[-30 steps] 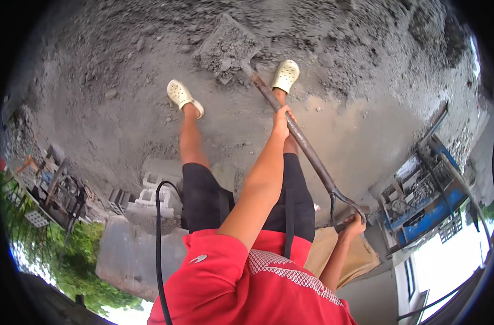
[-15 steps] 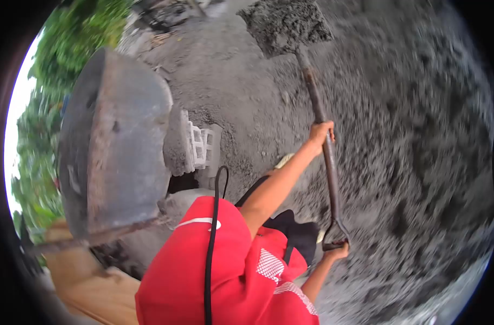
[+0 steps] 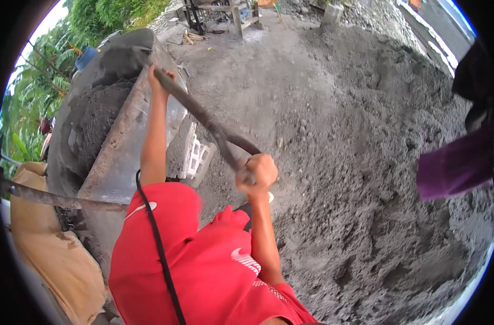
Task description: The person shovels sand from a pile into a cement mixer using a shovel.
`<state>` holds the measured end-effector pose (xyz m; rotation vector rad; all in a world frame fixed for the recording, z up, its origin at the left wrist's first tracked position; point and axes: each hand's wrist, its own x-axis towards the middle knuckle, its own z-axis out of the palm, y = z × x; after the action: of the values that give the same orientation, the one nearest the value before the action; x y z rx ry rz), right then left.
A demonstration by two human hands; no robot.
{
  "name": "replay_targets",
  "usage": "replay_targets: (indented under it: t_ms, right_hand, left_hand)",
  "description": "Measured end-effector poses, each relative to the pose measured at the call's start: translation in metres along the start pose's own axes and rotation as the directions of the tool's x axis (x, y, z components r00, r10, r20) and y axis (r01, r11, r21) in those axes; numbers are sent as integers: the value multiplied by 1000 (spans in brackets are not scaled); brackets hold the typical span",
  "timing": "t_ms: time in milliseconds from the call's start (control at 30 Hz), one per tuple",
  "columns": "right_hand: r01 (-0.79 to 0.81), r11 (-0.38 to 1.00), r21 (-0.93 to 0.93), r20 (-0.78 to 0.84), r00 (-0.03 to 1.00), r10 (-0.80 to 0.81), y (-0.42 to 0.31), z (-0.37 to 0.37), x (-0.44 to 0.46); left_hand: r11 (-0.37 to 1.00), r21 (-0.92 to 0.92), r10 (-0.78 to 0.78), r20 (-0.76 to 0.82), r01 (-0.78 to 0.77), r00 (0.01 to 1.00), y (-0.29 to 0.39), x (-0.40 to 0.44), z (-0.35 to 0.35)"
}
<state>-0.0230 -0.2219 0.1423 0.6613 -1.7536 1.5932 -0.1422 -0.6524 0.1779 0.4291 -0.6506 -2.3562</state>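
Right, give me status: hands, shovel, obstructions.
Left hand closed on shovel, right hand closed on its forked handle. Shovel angled toward metal container, blade hard to make out. Purple sleeve at right, apart from shovel.

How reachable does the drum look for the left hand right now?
Probably yes: the left hand appears close to the drum, with nothing visible between. It grips the shovel, though, so it may need to let go first.

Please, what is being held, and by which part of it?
A shovel: the left hand holds its shaft, the right hand its forked end handle.
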Motion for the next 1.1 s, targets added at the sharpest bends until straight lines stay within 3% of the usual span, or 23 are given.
replay_targets:
  t_ms: [67, 100, 167, 200, 233, 300, 333, 400, 433, 467, 533, 567, 600, 633, 667, 700, 800, 833, 867, 933, 1000, 1067, 1100]
  right_hand:
    - [228, 970, 86, 94, 967, -235, 2, 8, 14]
    - [240, 968, 77, 106, 963, -247, 14, 7, 7]
    - [66, 992, 111, 213, 973, -89, 33, -1, -9]
    - [-36, 994, 99, 257, 966, 10, 39, -8, -23]
    - [-162, 983, 84, 191, 971, 143, 44, -3, -37]
    - [-636, 770, 38, 105, 769, 630, 69, -9, -78]
    - [-855, 356, 377, 202, 451, 870, 58, -24, -65]
    - [-872, 60, 485, 135, 142, 981, 59, -59, -73]
    - [-851, -56, 521, 97, -6, 995, 62, -86, -86]
    - [-843, -24, 538, 30, -9, 1000, 62, -114, -105]
    - [-867, 133, 481, -202, 38, 979, 43, -170, -133]
    - [-877, 204, 436, -341, 49, 939, 30, -203, -155]
    - [-890, 243, 385, -465, 41, 884, 15, -233, -181]
    - [-941, 246, 232, -617, 53, 785, -13, -267, -204]
    - [-981, 180, 72, -722, 73, 688, -47, -302, -227]
    - [-987, 47, 151, -783, -90, 615, -84, -313, -247]
    - [-957, -169, 234, -876, -283, 390, -236, -341, -228]
    - [-998, -62, 17, -973, -30, 230, -273, -330, -225]
    - [-969, -222, -106, -994, 95, 60, -304, -320, -221]
    - [-973, -168, -159, -985, 168, -37, -360, -294, -214]
    - [-977, -76, -199, -980, 199, -1, -397, -264, -206]
    - [-890, -193, -412, -908, 419, 9, -416, -248, -195]
    - [-858, -243, -452, -887, 460, 26, -423, -246, -186]
  left_hand:
    - [1000, -21, 5, 97, -3, 995, 10, -4, -25]
    - [997, -77, -7, 102, 15, 995, 10, -6, -30]
    - [981, -176, -61, 102, 79, 993, -12, -25, -31]
    - [992, -129, 10, 122, 6, 993, -22, -28, -25]
    - [985, -151, -51, 176, 78, 983, -27, -27, -20]
    - [962, -121, -207, 256, 244, 944, -49, -24, -5]
    - [935, -60, -321, 273, 349, 907, -66, -21, -7]
    - [906, 273, -363, 110, 323, 925, -122, -21, -20]
    - [841, 431, -374, 26, 327, 927, -162, -28, -28]
    - [752, 523, -543, 149, 400, 826, -205, -31, -46]
    - [532, 685, -533, -185, 498, 825, -300, -91, -62]
    - [485, 720, -586, -154, 497, 795, -340, -132, -79]
    - [410, 674, -744, -142, 614, 652, -391, -152, -114]
    - [315, 660, -676, -348, 682, 649, -443, -199, -135]
    - [124, 714, -728, -406, 689, 553, -468, -262, -149]
    - [-21, 782, -804, -384, 624, 454, -479, -307, -166]
    - [-386, 656, -819, -568, 648, 87, -510, -480, -208]
    - [-486, 656, -784, -619, 577, 44, -493, -539, -196]
    - [-597, 587, -755, -641, 547, -137, -502, -576, -219]
    - [-765, 537, -630, -740, 357, -236, -494, -656, -230]
    - [-798, 550, -600, -764, 246, -238, -472, -723, -213]
    - [-820, 536, -570, -744, 199, -349, -471, -771, -216]
    - [-807, 574, -581, -727, 141, -365, -464, -795, -204]
